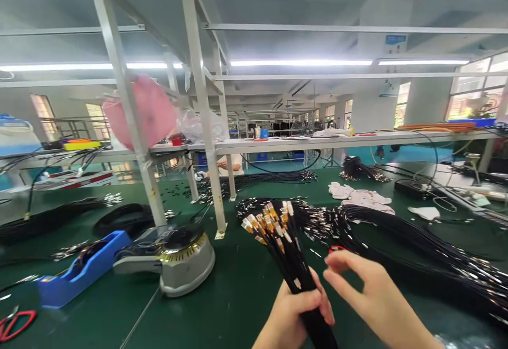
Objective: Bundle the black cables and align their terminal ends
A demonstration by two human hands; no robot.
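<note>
The cables (293, 264) look smooth, the gloves (367, 198) matt cloth, the tape dispenser (70, 288) plastic.

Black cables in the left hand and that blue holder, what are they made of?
The black cables look coated in plastic or rubber: smooth, dark. Their tips seem partly metal: shiny, silvery and gold-coloured. The blue holder is probably hard plastic: smooth, evenly coloured.

No legible text, even on blue sign (396, 39).
</note>
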